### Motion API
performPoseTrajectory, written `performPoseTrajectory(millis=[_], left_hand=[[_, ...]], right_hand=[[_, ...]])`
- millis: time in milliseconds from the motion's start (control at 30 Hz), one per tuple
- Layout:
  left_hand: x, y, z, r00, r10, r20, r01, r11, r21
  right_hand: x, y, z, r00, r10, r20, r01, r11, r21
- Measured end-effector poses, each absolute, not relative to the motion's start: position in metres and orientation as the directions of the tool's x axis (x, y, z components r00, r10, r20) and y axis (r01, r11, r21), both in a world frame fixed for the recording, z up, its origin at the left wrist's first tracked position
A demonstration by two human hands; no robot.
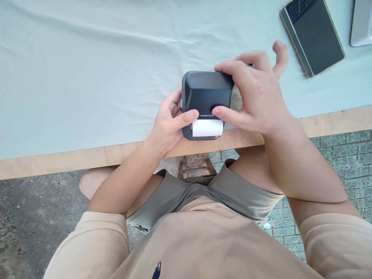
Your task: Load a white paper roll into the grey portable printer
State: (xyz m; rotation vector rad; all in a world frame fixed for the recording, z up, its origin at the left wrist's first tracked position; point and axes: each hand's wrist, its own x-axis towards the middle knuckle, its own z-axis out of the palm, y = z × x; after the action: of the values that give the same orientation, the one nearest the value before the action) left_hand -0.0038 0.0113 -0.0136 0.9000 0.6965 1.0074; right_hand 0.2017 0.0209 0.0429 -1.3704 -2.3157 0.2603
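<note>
A dark label printer [207, 99] marked NIIMBOT is held above the near edge of the table. From its lower end sticks out a white paper label [207, 128]. My left hand [174, 120] grips the printer's left side, with the thumb on its top face and the other fingers partly hidden beneath. My right hand [252, 89] holds the right side between thumb and index finger: the thumb lies near the brand name, the index fingertip at the far right corner. Its little finger is raised off the printer.
A pale cloth [101, 77] with creases covers the table, leaving a bare wooden edge [72, 157] in front of me. At the upper right lies a dark box-shaped device with a glossy top [316, 37]. Beyond it, a light grey object [362, 23] is cut off by the frame.
</note>
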Motion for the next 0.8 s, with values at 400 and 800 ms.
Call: performPoseTrajectory(millis=[400,800], left_hand=[[-0.004,0.012,-0.015,0.35,0.931,-0.101,-0.363,0.235,0.902],[-0.003,0.012,-0.016,0.327,0.937,-0.12,-0.422,0.259,0.869]], right_hand=[[0.186,0.012,0.038,-0.449,0.819,0.356,0.763,0.56,-0.325],[0.194,0.008,0.054,-0.176,0.796,0.579,0.649,0.537,-0.54]])
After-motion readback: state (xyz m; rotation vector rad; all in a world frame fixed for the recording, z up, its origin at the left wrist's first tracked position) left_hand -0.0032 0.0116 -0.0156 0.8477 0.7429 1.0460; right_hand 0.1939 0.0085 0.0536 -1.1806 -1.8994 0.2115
